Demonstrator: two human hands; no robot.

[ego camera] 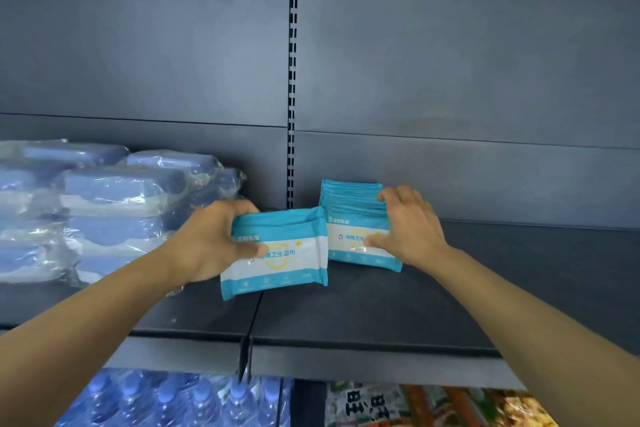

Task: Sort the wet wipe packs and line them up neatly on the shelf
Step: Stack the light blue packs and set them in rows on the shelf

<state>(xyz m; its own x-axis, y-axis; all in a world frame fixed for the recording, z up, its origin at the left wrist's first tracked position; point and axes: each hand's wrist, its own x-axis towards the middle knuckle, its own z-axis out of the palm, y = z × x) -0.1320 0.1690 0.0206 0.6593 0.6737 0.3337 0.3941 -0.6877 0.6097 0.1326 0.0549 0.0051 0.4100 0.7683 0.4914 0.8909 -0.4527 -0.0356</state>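
A teal-and-white wet wipe pack (287, 253) stands near the middle of the dark shelf (381, 315). My left hand (211, 239) grips its left end, thumb on the front face and fingers curled behind. Just right of it, a row of several identical packs (349, 208) stands upright, one behind another, running toward the back panel. My right hand (408, 225) holds that row at its right side, fingers over the tops and thumb on the front pack's face. The single pack's right edge touches or overlaps the row's front pack.
Large plastic-wrapped blue bundles (86, 204) are piled on the shelf's left part. A slotted upright (292, 97) divides the back panel. On the level below stand water bottles (194, 399) at left and printed packages (415, 406) at right. The right part of the shelf is bare.
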